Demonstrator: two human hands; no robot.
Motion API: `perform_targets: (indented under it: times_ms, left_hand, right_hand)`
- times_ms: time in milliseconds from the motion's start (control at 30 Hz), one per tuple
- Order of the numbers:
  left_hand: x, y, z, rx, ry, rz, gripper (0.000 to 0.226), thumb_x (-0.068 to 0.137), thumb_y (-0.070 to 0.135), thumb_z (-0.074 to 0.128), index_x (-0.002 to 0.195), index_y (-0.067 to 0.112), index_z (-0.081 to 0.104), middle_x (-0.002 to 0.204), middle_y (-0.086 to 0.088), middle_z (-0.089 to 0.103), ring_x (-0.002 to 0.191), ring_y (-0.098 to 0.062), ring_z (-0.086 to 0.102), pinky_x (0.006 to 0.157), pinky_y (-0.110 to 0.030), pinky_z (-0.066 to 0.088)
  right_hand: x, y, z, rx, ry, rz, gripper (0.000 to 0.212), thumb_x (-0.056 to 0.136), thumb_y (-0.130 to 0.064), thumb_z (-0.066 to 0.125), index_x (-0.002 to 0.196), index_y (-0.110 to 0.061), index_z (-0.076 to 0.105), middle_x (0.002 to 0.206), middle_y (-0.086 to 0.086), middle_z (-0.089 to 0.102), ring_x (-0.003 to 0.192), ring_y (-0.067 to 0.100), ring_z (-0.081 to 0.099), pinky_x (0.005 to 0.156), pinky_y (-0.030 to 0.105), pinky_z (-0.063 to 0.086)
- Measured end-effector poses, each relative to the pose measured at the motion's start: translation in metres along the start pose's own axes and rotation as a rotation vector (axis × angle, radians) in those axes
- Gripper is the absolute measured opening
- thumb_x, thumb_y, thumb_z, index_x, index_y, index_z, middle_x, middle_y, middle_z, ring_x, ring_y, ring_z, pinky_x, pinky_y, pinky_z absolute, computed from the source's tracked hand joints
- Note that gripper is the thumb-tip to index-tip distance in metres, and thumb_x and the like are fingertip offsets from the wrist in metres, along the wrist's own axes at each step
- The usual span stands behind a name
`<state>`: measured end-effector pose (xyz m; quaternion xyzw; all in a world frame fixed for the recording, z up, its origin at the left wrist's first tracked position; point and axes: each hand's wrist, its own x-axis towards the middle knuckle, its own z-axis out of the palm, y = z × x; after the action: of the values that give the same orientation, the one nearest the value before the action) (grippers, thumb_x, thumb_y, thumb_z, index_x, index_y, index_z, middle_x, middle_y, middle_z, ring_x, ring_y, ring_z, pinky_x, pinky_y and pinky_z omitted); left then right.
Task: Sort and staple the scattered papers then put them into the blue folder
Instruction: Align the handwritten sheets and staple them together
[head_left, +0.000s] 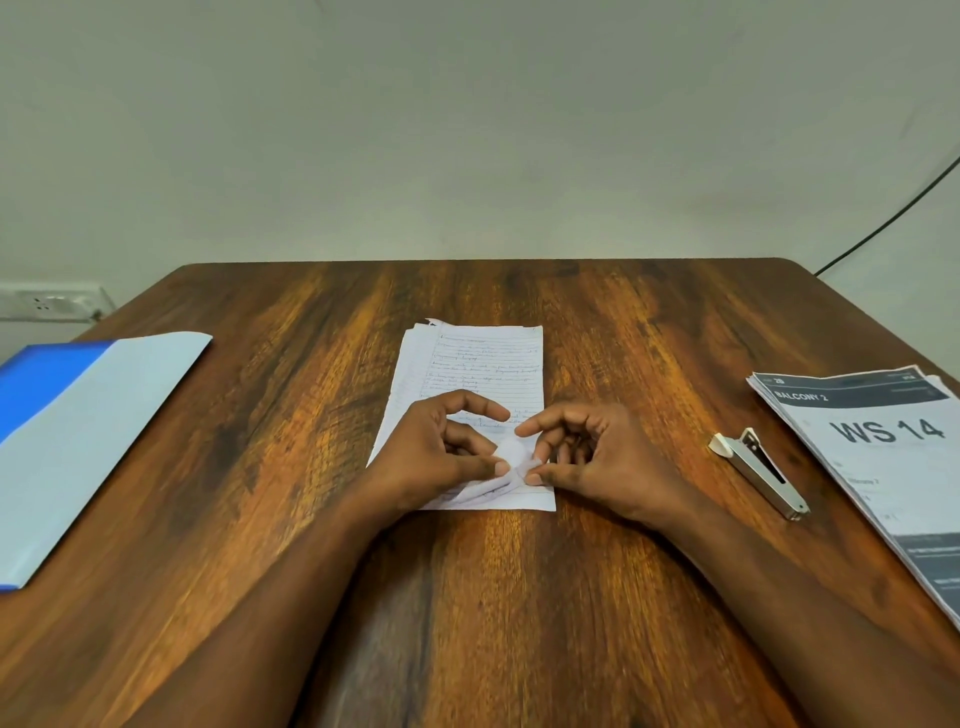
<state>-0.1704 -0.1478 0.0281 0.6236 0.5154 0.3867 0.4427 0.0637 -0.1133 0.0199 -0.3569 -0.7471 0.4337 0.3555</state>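
Observation:
A small stack of handwritten lined papers (480, 371) lies in the middle of the wooden table (311, 415). My left hand (441, 447) and my right hand (587, 457) meet over its near half. Both pinch a lifted, curled bit of paper between thumb and fingers near the bottom edge. A metal stapler (758, 475) lies on the table to the right of my right hand, apart from it. The blue folder (78, 431) lies at the left edge, its pale inner side facing up.
A second stack of printed sheets (878, 467) headed "WS 14" lies at the right edge of the table. A black cable (893, 218) runs down the wall at the right. A wall socket (47, 304) sits behind the left corner.

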Motion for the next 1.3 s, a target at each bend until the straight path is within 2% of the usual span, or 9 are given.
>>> perform_targets:
  times_ms: [167, 400, 633, 700, 800, 900, 1100, 1233, 1300]
  left_hand:
    - [0.0, 0.002, -0.001, -0.017, -0.005, -0.02, 0.05, 0.075, 0.006, 0.092, 0.119, 0.016, 0.07, 0.081, -0.013, 0.079, 0.066, -0.019, 0.073, 0.063, -0.022, 0.052]
    - [-0.001, 0.004, -0.002, 0.041, -0.032, 0.004, 0.049, 0.074, 0.015, 0.094, 0.118, 0.019, 0.071, 0.086, -0.006, 0.081, 0.078, -0.02, 0.078, 0.078, -0.026, 0.058]
    - [-0.005, 0.005, 0.005, 0.173, -0.024, 0.091, 0.049, 0.064, 0.028, 0.1, 0.105, 0.021, 0.076, 0.092, 0.004, 0.08, 0.08, -0.012, 0.076, 0.061, -0.01, 0.048]
    - [-0.004, 0.008, 0.005, 0.188, 0.043, 0.132, 0.051, 0.062, 0.039, 0.098, 0.106, 0.023, 0.077, 0.096, 0.008, 0.08, 0.086, -0.012, 0.075, 0.062, -0.011, 0.049]
    - [-0.002, 0.01, -0.006, 0.253, 0.369, 0.108, 0.052, 0.067, 0.05, 0.092, 0.109, 0.025, 0.076, 0.099, 0.014, 0.077, 0.088, -0.005, 0.073, 0.066, -0.011, 0.051]
    - [-0.004, 0.0, -0.027, 0.489, 0.639, -0.06, 0.059, 0.075, 0.052, 0.089, 0.123, 0.025, 0.068, 0.111, 0.011, 0.072, 0.094, -0.008, 0.067, 0.078, -0.033, 0.059]
    - [-0.007, -0.004, -0.059, 0.427, 0.622, -0.366, 0.042, 0.072, 0.042, 0.094, 0.097, 0.025, 0.064, 0.101, 0.003, 0.071, 0.09, -0.013, 0.066, 0.066, -0.033, 0.05]
    - [-0.001, -0.007, -0.065, 0.297, 0.595, -0.403, 0.054, 0.064, 0.036, 0.1, 0.106, 0.019, 0.07, 0.092, 0.002, 0.077, 0.081, -0.016, 0.075, 0.076, -0.042, 0.062]
    - [-0.003, -0.007, -0.065, 0.223, 0.568, -0.393, 0.061, 0.062, 0.028, 0.101, 0.112, 0.014, 0.068, 0.089, -0.002, 0.078, 0.07, -0.017, 0.077, 0.072, -0.042, 0.064]
  right_hand:
    - [0.0, -0.001, -0.001, -0.024, -0.023, 0.012, 0.038, 0.072, -0.003, 0.093, 0.105, -0.014, 0.078, 0.083, 0.005, 0.076, 0.061, 0.008, 0.058, 0.058, 0.02, 0.048]
    - [-0.001, 0.0, -0.005, -0.121, 0.004, 0.002, 0.023, 0.069, -0.018, 0.096, 0.086, -0.019, 0.081, 0.079, 0.004, 0.075, 0.061, 0.007, 0.059, 0.056, 0.017, 0.045]
    - [-0.002, 0.001, -0.01, -0.244, 0.0, -0.048, 0.018, 0.073, -0.013, 0.093, 0.083, -0.022, 0.081, 0.082, -0.003, 0.072, 0.064, 0.009, 0.061, 0.06, 0.021, 0.05]
    - [-0.002, 0.002, -0.011, -0.255, 0.022, -0.062, 0.018, 0.075, -0.006, 0.091, 0.083, -0.02, 0.081, 0.083, -0.005, 0.071, 0.063, 0.008, 0.061, 0.059, 0.018, 0.048]
    - [-0.004, 0.001, -0.012, -0.305, 0.021, -0.079, 0.024, 0.078, 0.002, 0.084, 0.086, -0.021, 0.082, 0.088, -0.007, 0.071, 0.067, 0.011, 0.064, 0.06, 0.014, 0.047]
    - [-0.003, 0.001, -0.015, -0.442, 0.009, -0.124, 0.027, 0.08, 0.001, 0.08, 0.088, -0.025, 0.083, 0.091, -0.01, 0.069, 0.074, 0.013, 0.065, 0.06, 0.013, 0.046]
    - [-0.003, -0.001, -0.015, -0.512, 0.042, -0.131, 0.033, 0.077, 0.004, 0.073, 0.084, -0.026, 0.082, 0.087, -0.014, 0.069, 0.073, 0.01, 0.065, 0.056, 0.01, 0.043]
    - [0.002, -0.004, -0.004, -0.475, 0.171, -0.051, 0.013, 0.079, -0.025, 0.089, 0.083, -0.029, 0.077, 0.084, -0.013, 0.07, 0.071, 0.011, 0.064, 0.056, 0.014, 0.044]
    - [0.006, -0.007, 0.0, -0.535, 0.163, 0.02, 0.032, 0.071, -0.049, 0.092, 0.091, -0.031, 0.075, 0.088, -0.013, 0.067, 0.071, 0.009, 0.061, 0.056, 0.014, 0.044]
